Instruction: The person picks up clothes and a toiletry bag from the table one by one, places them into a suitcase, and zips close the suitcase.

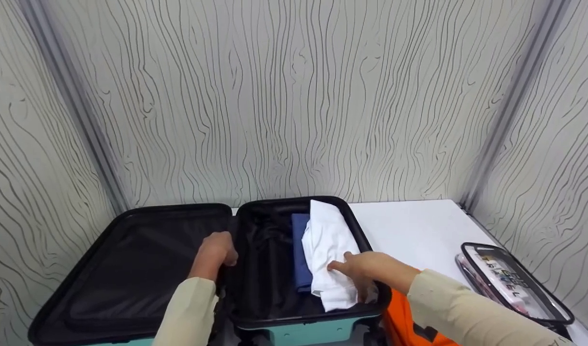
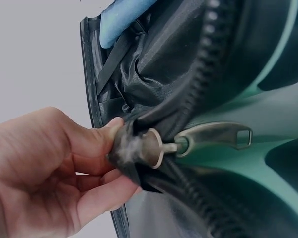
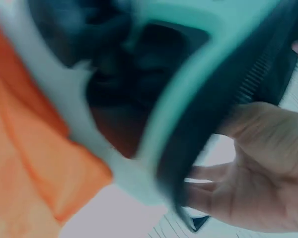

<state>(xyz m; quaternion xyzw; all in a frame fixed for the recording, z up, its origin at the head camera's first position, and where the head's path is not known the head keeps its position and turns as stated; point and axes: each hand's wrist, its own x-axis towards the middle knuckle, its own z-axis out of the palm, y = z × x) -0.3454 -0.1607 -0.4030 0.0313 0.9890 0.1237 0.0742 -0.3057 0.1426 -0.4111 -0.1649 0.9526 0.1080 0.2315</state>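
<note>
An open suitcase with a black lining and mint-green shell lies spread in the head view, its lid half (image 1: 149, 269) on the left and its packing half (image 1: 269, 269) on the right. My left hand (image 1: 218, 250) is at the fold between the halves. In the left wrist view, its thumb and fingers pinch the black fabric end of the zipper (image 2: 129, 148), beside a metal zipper pull (image 2: 213, 136). My right hand (image 1: 358, 269) rests on a white folded garment (image 1: 327, 240), fingers spread at its near right side. A navy folded garment (image 1: 299, 250) lies partly beneath it.
An orange cloth (image 1: 399, 315) lies beside the suitcase, under my right forearm. At the right of the white table (image 1: 419, 226) sits a clear pouch (image 1: 515, 283) with black edging and items inside. Patterned wall panels (image 1: 294, 96) stand behind and on both sides.
</note>
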